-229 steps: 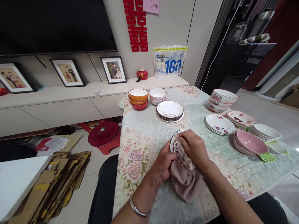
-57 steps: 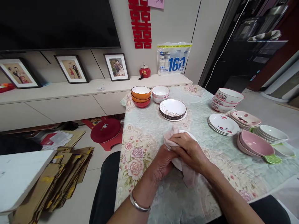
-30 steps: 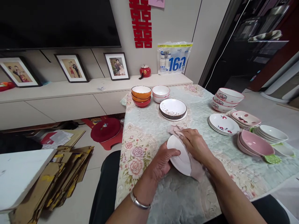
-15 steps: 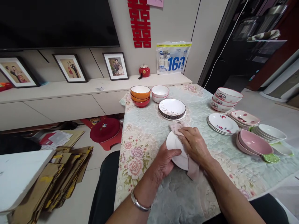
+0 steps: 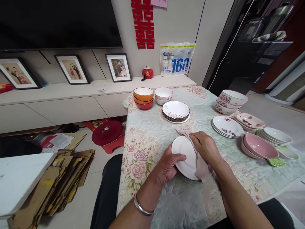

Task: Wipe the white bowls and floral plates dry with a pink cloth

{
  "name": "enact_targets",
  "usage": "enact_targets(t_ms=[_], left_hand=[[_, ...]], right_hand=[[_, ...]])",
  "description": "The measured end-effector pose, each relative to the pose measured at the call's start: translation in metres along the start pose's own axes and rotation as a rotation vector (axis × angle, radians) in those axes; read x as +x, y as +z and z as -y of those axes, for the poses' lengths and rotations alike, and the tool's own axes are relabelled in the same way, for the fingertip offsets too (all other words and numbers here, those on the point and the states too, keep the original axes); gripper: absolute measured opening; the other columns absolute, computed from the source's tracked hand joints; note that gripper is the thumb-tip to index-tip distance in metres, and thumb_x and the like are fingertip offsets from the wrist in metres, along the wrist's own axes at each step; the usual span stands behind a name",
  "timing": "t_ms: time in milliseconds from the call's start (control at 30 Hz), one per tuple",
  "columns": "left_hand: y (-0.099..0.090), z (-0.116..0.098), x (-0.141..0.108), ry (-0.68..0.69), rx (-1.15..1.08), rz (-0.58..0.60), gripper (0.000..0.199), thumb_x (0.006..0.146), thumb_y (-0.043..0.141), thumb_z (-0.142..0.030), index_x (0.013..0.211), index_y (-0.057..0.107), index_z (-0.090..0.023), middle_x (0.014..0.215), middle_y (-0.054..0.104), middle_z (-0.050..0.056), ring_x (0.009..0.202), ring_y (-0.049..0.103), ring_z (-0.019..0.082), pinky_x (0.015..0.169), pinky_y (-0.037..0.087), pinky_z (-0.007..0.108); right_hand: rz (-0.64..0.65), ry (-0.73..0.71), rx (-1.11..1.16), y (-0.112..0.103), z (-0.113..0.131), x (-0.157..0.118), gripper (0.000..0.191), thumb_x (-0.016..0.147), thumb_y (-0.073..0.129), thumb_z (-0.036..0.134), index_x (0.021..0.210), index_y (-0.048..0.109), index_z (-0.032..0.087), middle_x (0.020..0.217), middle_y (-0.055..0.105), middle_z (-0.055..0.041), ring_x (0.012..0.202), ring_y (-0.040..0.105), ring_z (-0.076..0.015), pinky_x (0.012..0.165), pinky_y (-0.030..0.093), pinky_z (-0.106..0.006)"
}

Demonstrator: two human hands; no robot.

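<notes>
A small white plate point(image 5: 184, 151) is tilted over the near part of the table. My left hand point(image 5: 168, 162) grips its left edge, thumb across the face and fingers beneath. A pale pink cloth point(image 5: 202, 167) lies along the plate's right rim, and my right hand point(image 5: 205, 147) is closed on it, pressing it against that edge. The fingers under the cloth are partly hidden. Beyond the hands stands a stack of brown-rimmed plates point(image 5: 175, 110). To the right sits a stack of flowered plates point(image 5: 227, 126).
The flowered tablecloth point(image 5: 140, 152) covers the table. Orange and red bowls point(image 5: 143, 97) and white bowls point(image 5: 163, 94) stand at the back. At right are large patterned bowls point(image 5: 231, 100), pink dishes point(image 5: 259, 144) and small white dishes point(image 5: 277, 136). A red stool point(image 5: 107, 135) stands left of the table.
My right hand and the cloth have moved right and slightly down along the plate, uncovering more of its face. The plate has shifted a little right and turned more towards me.
</notes>
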State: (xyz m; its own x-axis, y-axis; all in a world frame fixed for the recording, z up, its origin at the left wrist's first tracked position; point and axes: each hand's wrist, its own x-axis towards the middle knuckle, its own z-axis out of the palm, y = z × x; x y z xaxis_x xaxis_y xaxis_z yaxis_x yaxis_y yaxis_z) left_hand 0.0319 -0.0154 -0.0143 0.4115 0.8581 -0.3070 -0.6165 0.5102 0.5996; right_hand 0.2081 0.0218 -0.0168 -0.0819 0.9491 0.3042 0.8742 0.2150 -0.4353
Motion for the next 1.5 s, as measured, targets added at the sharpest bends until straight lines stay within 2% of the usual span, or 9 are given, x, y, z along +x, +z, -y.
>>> enact_targets(t_ms=[67,300,600,733,967,1133,1233,1400,1500], left_hand=[[0.000,0.000,0.000,0.010,0.008,-0.001,0.066,0.051,0.069,0.000,0.114,0.062,-0.017,0.094,0.072,0.006,0.088,0.063,0.023,0.081,0.048,0.036],[0.001,0.000,-0.001,0.027,0.077,0.031,0.049,0.052,0.070,-0.001,0.099,0.065,-0.014,0.077,0.070,0.004,0.069,0.062,0.017,0.067,0.045,0.028],[-0.001,0.000,0.003,0.086,-0.007,-0.114,0.052,0.055,0.076,-0.010,0.105,0.065,-0.011,0.089,0.073,0.009,0.080,0.063,0.021,0.077,0.048,0.033],[0.001,0.000,0.003,0.111,-0.078,-0.145,0.069,0.049,0.080,-0.008,0.115,0.063,-0.016,0.099,0.073,0.007,0.088,0.064,0.022,0.083,0.048,0.035],[0.001,0.003,0.002,0.069,-0.061,-0.022,0.068,0.052,0.072,0.000,0.116,0.063,-0.019,0.095,0.072,0.005,0.084,0.064,0.020,0.078,0.047,0.031],[0.005,0.004,0.000,0.067,0.005,-0.004,0.050,0.048,0.073,0.001,0.095,0.066,-0.015,0.079,0.068,0.001,0.073,0.062,0.016,0.071,0.045,0.026],[0.004,0.003,-0.001,0.056,0.002,0.028,0.059,0.050,0.071,0.001,0.106,0.065,-0.017,0.085,0.070,0.003,0.079,0.063,0.018,0.074,0.046,0.029],[0.001,0.001,-0.001,0.002,-0.008,0.006,0.067,0.048,0.071,-0.001,0.112,0.064,-0.017,0.093,0.071,0.006,0.089,0.063,0.024,0.082,0.047,0.036],[0.001,0.001,-0.001,0.008,0.002,0.008,0.064,0.049,0.071,-0.001,0.111,0.064,-0.016,0.093,0.071,0.006,0.088,0.062,0.023,0.082,0.047,0.035]], right_hand=[[0.011,-0.013,-0.011,-0.002,0.003,-0.003,0.029,0.096,0.047,0.030,0.100,0.073,0.018,0.090,0.066,-0.0094,0.086,0.061,-0.0232,0.079,0.049,-0.037],[0.140,-0.409,0.240,-0.005,0.050,-0.012,0.023,0.096,0.048,0.023,0.105,0.070,0.023,0.109,0.065,-0.0060,0.103,0.058,-0.0185,0.090,0.047,-0.031],[0.105,0.053,-0.206,-0.008,0.019,-0.003,0.029,0.098,0.044,0.032,0.096,0.069,0.019,0.087,0.063,-0.0068,0.077,0.063,-0.0194,0.068,0.043,-0.030],[0.075,0.117,-0.359,-0.009,0.019,-0.003,0.028,0.098,0.044,0.031,0.094,0.068,0.017,0.086,0.064,-0.0089,0.075,0.061,-0.0204,0.065,0.040,-0.030],[-0.061,-0.249,-0.092,-0.002,0.034,-0.008,0.025,0.096,0.047,0.023,0.103,0.069,0.015,0.101,0.065,-0.0125,0.095,0.055,-0.0254,0.082,0.046,-0.038],[0.099,-0.464,0.165,-0.002,0.052,-0.011,0.025,0.097,0.046,0.021,0.106,0.069,0.022,0.110,0.066,-0.0074,0.098,0.056,-0.0218,0.086,0.049,-0.037],[0.071,-0.377,0.170,-0.004,0.039,-0.007,0.024,0.097,0.048,0.025,0.107,0.069,0.021,0.111,0.066,-0.0071,0.101,0.057,-0.0214,0.090,0.048,-0.036],[0.025,-0.051,-0.020,-0.007,0.005,0.000,0.027,0.096,0.046,0.029,0.100,0.072,0.020,0.096,0.068,-0.0082,0.089,0.063,-0.0213,0.082,0.048,-0.034],[0.030,-0.067,-0.083,-0.009,0.013,-0.004,0.029,0.097,0.044,0.029,0.101,0.072,0.018,0.095,0.067,-0.0099,0.090,0.062,-0.0224,0.082,0.048,-0.035]])
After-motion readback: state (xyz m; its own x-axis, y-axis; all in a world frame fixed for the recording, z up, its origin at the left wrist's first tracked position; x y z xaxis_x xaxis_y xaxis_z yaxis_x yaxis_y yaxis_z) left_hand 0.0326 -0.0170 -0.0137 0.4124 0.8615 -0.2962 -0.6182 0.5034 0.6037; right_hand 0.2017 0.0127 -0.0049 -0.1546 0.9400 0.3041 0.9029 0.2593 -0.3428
